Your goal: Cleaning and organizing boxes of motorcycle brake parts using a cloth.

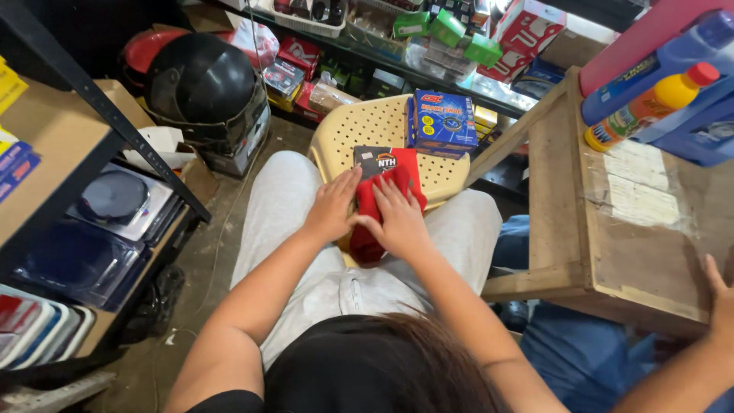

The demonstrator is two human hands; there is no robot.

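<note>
The red cloth (376,210) lay bunched on the person's lap, its long axis running near to far, its far end over the near edge of a red-and-black flat pack (386,162) on the cream perforated chair (359,130). Both hands pressed on it: the left hand (332,205) rested flat, fingers spread, on its left side, and the right hand (397,218) lay over its middle, fingers bent onto the fabric. Neither was clearly nearer. A blue box (442,121) stood on the chair's far right. Right of it, on the wooden worktop (634,252), lay a blue bottle (657,65) and an orange bottle with a red cap (650,105). Green and red boxes (459,30) filled the far shelf. Another person's hand (719,302) rested on the worktop's near right edge.
</note>
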